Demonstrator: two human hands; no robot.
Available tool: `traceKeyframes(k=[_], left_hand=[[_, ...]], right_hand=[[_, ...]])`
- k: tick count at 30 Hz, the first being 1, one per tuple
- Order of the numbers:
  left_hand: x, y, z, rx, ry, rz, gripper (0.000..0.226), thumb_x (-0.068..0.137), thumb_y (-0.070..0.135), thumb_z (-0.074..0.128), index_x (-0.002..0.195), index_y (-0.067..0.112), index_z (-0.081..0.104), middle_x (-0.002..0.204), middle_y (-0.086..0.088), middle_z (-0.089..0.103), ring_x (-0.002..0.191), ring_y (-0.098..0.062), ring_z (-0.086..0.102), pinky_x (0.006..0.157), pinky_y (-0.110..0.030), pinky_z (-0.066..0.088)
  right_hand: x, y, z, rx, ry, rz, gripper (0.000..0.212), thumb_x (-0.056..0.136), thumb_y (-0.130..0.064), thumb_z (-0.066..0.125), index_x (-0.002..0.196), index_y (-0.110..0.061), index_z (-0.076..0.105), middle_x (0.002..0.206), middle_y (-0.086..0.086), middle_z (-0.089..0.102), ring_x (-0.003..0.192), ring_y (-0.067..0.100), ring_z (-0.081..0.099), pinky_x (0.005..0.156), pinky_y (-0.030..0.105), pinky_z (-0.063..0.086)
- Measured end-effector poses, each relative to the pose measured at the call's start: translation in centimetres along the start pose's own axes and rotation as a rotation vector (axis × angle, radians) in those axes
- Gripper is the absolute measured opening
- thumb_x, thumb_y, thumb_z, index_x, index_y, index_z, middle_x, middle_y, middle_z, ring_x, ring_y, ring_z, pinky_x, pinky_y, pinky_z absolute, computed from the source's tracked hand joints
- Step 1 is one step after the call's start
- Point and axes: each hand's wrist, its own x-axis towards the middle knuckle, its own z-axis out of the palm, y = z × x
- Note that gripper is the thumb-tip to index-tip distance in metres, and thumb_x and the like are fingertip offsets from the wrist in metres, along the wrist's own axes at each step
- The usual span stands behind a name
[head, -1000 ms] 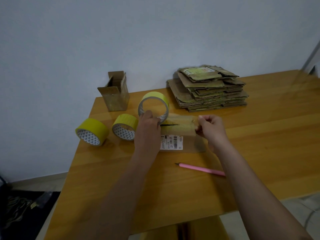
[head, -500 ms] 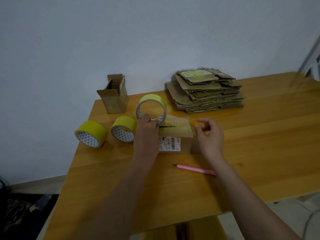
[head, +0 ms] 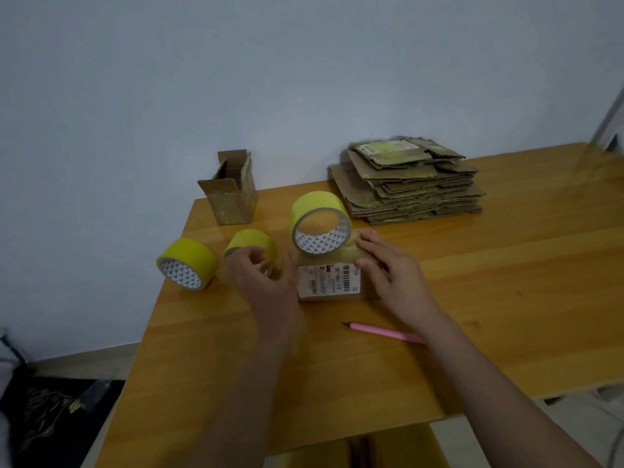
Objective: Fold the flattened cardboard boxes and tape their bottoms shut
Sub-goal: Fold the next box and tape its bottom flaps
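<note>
Plain room: wooden table (head: 506, 265) against bare white wall (head: 304, 79).

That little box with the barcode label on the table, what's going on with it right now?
A person is taping up a small cardboard box on the wooden table. The right hand presses flat on the box's top, fingers straight. A yellow tape roll stands on edge at the box's far left corner. The left hand, blurred and holding nothing, hovers beside the box. Two more tape rolls lie to the left, a pink cutter lies in front, and flattened boxes are stacked behind.
</note>
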Motion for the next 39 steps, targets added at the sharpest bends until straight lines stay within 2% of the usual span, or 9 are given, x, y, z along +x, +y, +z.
traceKeyframes(k=[3, 7, 9, 12, 17, 24, 28, 32, 39], left_hand=[[0.9, 0.1, 0.7, 0.005, -0.171, -0.316, 0.033, 0.091, 0.026, 0.065, 0.119, 0.013, 0.054, 0.105, 0.001, 0.056, 0.088, -0.003, 0.054, 0.064, -0.010, 0.044], [0.0, 0.3, 2.0, -0.104, -0.345, -0.302, 0.033, 0.092, 0.018, 0.059, 0.125, 0.014, 0.055, 0.120, -0.007, 0.055, 0.104, -0.014, 0.056, 0.077, -0.021, 0.050], [-0.6, 0.3, 2.8, -0.102, -0.375, -0.245, 0.050, 0.081, 0.038, 0.062, 0.125, 0.017, 0.052, 0.122, -0.005, 0.047, 0.106, -0.014, 0.052, 0.080, -0.022, 0.048], [-0.9, 0.7, 4.1, -0.005, -0.321, -0.228, 0.065, 0.070, 0.058, 0.069, 0.123, 0.022, 0.054, 0.118, 0.003, 0.039, 0.110, -0.013, 0.046, 0.090, -0.027, 0.046], [-1.4, 1.1, 5.2, 0.033, -0.134, -0.262, 0.021, 0.081, 0.039, 0.075, 0.089, 0.024, 0.062, 0.109, 0.004, 0.041, 0.101, -0.009, 0.047, 0.092, -0.030, 0.047], [-1.3, 1.1, 6.2, 0.141, -0.045, -0.310, 0.029, 0.085, 0.046, 0.069, 0.085, 0.017, 0.074, 0.107, 0.000, 0.058, 0.093, -0.012, 0.056, 0.084, -0.032, 0.047], [-0.9, 0.9, 5.6, 0.162, -0.053, -0.264, 0.032, 0.088, 0.046, 0.065, 0.076, 0.017, 0.074, 0.083, -0.001, 0.069, 0.072, -0.012, 0.061, 0.063, -0.025, 0.045], [-0.2, 1.2, 4.7, 0.002, -0.062, -0.287, 0.026, 0.090, 0.031, 0.067, 0.075, 0.012, 0.074, 0.061, 0.004, 0.062, 0.053, -0.003, 0.051, 0.049, -0.013, 0.036], [0.8, 0.0, 3.6, -0.296, 0.072, -0.538, 0.016, 0.090, 0.021, 0.068, 0.075, 0.018, 0.070, 0.077, -0.002, 0.072, 0.079, -0.020, 0.071, 0.072, -0.036, 0.059]], right_hand=[[0.3, 0.2, -0.6, 0.029, -0.017, 0.007, 0.039, 0.095, -0.019, 0.060, 0.133, -0.009, 0.058, 0.143, -0.003, 0.049, 0.134, -0.002, 0.034, 0.107, 0.002, 0.021], [0.6, 0.3, -1.2, 0.069, -0.032, 0.031, 0.038, 0.095, -0.017, 0.061, 0.132, -0.012, 0.058, 0.138, -0.014, 0.042, 0.132, -0.005, 0.033, 0.106, 0.007, 0.026], [0.7, 0.3, -1.5, 0.063, -0.024, 0.034, 0.037, 0.095, -0.015, 0.061, 0.132, -0.013, 0.058, 0.137, -0.014, 0.041, 0.131, -0.005, 0.033, 0.103, 0.004, 0.026], [0.8, 0.5, -1.6, 0.086, -0.027, 0.040, 0.037, 0.095, -0.015, 0.061, 0.131, -0.013, 0.059, 0.138, -0.013, 0.041, 0.128, -0.012, 0.030, 0.099, -0.004, 0.024], [0.6, 0.7, -1.4, 0.114, -0.018, 0.044, 0.037, 0.093, -0.012, 0.062, 0.131, -0.012, 0.059, 0.136, -0.017, 0.042, 0.127, -0.016, 0.029, 0.099, -0.004, 0.025], [0.7, 0.9, -0.7, 0.092, 0.016, 0.009, 0.038, 0.092, -0.012, 0.064, 0.130, -0.016, 0.058, 0.135, -0.023, 0.041, 0.122, -0.030, 0.028, 0.099, -0.003, 0.026], [0.5, 1.3, -0.5, 0.049, 0.021, 0.020, 0.039, 0.092, -0.016, 0.064, 0.131, -0.011, 0.059, 0.141, -0.009, 0.046, 0.132, -0.011, 0.031, 0.105, 0.002, 0.025], [0.5, 1.2, -1.0, 0.062, 0.019, 0.054, 0.039, 0.093, -0.018, 0.063, 0.131, -0.014, 0.059, 0.137, -0.017, 0.043, 0.120, -0.032, 0.026, 0.102, 0.002, 0.028], [0.7, 0.8, -1.4, 0.112, -0.006, 0.096, 0.038, 0.092, -0.014, 0.063, 0.131, -0.015, 0.060, 0.138, -0.016, 0.045, 0.118, -0.033, 0.028, 0.112, 0.026, 0.034]])
